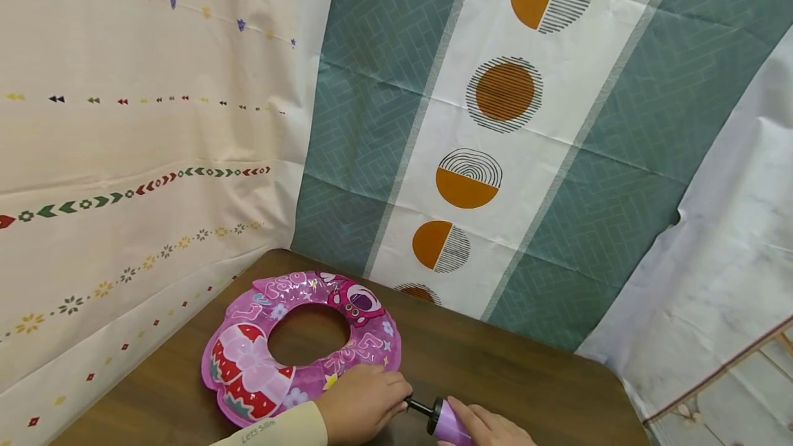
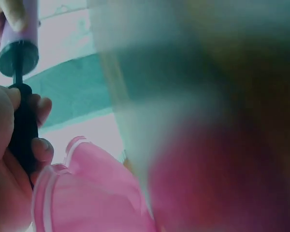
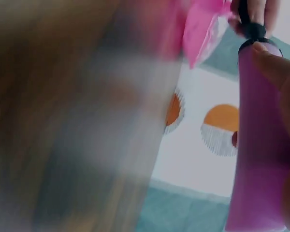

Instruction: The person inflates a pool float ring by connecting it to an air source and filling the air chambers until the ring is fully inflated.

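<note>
A purple hand pump with a black collar lies between my two hands at the bottom of the head view. My left hand grips its black handle, fingers curled round it in the left wrist view. My right hand holds the purple barrel, the thumb near the collar. A short stretch of black rod shows between handle and barrel. Just beyond my left hand lies an inflated pink swim ring printed with strawberries and a bear. Part of the ring is hidden behind that hand and sleeve.
The ring rests on a dark brown wooden table with rounded corners. A cream patterned cloth hangs at the left, a green and white curtain behind, and a white marbled cloth at the right.
</note>
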### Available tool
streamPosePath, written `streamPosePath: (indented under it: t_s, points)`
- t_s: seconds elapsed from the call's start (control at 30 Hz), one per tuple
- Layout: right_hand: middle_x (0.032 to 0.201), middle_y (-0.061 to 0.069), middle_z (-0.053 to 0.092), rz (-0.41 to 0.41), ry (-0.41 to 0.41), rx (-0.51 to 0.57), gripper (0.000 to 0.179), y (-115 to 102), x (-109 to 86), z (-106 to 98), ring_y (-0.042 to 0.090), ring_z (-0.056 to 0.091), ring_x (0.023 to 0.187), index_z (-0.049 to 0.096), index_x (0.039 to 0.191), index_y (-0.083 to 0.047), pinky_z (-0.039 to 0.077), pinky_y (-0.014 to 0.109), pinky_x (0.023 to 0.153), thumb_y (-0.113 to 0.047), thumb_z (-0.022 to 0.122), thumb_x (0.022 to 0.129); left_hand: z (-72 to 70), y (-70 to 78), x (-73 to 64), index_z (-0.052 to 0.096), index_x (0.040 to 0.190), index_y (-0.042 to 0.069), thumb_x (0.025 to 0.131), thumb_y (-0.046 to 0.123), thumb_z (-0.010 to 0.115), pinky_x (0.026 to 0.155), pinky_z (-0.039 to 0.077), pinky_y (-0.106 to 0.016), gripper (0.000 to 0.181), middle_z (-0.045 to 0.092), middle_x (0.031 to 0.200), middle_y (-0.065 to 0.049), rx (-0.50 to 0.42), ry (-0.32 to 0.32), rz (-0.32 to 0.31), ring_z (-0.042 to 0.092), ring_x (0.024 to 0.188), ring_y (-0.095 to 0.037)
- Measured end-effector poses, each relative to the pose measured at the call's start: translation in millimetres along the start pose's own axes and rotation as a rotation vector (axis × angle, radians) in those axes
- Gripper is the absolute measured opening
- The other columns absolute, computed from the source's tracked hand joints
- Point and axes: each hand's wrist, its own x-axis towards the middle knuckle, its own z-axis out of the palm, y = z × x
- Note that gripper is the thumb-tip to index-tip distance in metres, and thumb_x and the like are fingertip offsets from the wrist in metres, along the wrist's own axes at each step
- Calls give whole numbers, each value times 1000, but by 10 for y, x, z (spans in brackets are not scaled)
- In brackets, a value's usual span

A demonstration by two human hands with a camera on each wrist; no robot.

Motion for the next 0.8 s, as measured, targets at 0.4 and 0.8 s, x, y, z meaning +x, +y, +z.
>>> streamPosePath:
  t_s: [0.4, 0.8]
  points:
    - [93, -17, 68, -123, 149, -40, 64, -158, 199, 230, -5, 54, 67, 74, 132, -28, 46, 16, 57, -67, 82, 84, 77, 74, 69, 68, 108, 27, 111, 37, 57, 74, 49, -17, 15, 68, 94, 18, -21, -34, -1, 57, 79, 3]
    - [115, -18, 73, -83, -122, 234, 67, 320, -212, 22, -11, 63, 92, 56, 153, -37, 52, 16, 68, -56, 78, 93, -57, -80, -54, 71, 115, 30, 110, 40, 57, 86, 57, -26, 18, 71, 100, 19, -130, -162, -71, 63, 91, 2]
